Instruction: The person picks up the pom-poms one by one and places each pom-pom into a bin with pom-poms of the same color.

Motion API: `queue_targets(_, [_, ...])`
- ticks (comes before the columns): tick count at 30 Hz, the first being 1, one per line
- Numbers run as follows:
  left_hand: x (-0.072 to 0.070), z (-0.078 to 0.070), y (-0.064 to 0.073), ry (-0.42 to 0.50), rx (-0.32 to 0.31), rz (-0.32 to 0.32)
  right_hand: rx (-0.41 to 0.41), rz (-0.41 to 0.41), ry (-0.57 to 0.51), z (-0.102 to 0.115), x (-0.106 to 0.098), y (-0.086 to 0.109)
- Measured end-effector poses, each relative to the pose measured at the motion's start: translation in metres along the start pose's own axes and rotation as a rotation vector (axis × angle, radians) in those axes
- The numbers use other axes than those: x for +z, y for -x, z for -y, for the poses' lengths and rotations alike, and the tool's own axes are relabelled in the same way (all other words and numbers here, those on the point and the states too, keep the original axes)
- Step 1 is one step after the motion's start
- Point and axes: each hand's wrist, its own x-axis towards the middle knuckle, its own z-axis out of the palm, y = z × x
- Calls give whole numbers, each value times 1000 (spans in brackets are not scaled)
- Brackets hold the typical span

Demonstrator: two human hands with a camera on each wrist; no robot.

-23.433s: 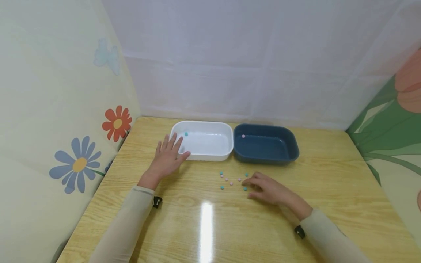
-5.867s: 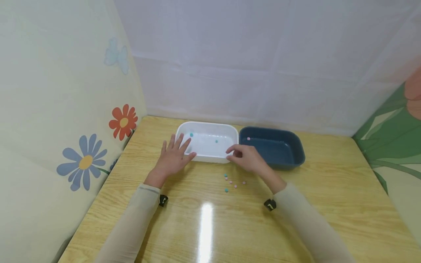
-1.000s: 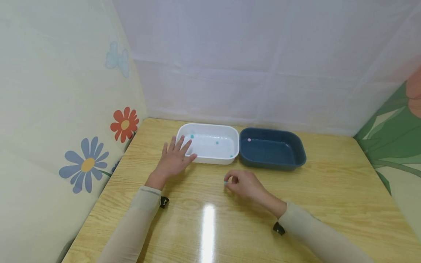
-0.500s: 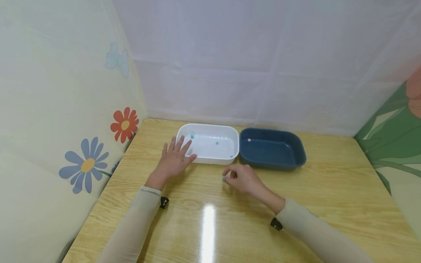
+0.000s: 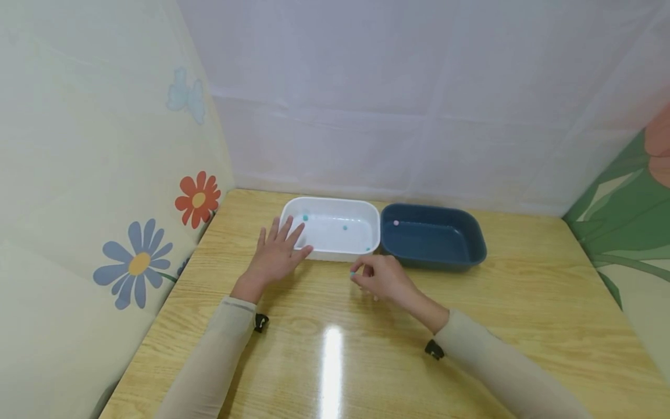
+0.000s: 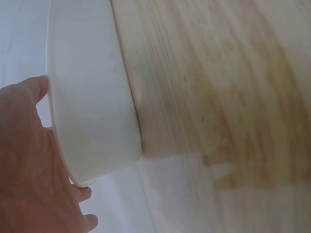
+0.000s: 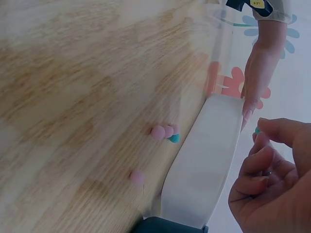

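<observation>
In the head view, my right hand (image 5: 386,278) pinches a small teal bead (image 7: 257,130) between thumb and forefinger, above the table just in front of the white dish (image 5: 335,255). My left hand (image 5: 273,259) lies with spread fingers over that dish's left front rim. Inside the dish are a teal bead (image 5: 305,217) at the back, another near the middle and one by the front right. The right wrist view shows pink beads (image 7: 158,132) clustered on the table with a teal bead (image 7: 174,138), plus a lone pink bead (image 7: 136,176). My right hand mostly covers these in the head view.
A dark blue dish (image 5: 434,263) stands directly right of the white one, with one pink bead (image 5: 396,223) in it. Both sit on a wooden table (image 5: 523,302) near a white cloth backdrop (image 5: 335,116). Flower-patterned panels flank the table.
Over the last second my right hand has lifted the teal bead off the table and moved forward towards the white dish. My left hand stays put. Earlier, the white dish held fewer teal beads.
</observation>
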Motion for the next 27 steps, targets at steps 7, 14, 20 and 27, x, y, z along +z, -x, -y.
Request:
queue_targets(7, [1, 0, -1, -2, 0, 1, 15, -23, 23, 1, -2, -7])
queue_targets(14, [3, 3, -2, -10, 0, -1, 1, -45, 27, 5, -7, -13])
queue_targets(20, [3, 2, -2, -11, 4, -6, 4, -66, 22, 8, -11, -20])
queue_targets(27, [3, 2, -2, -12, 6, -2, 9, -95, 27, 7, -13, -31])
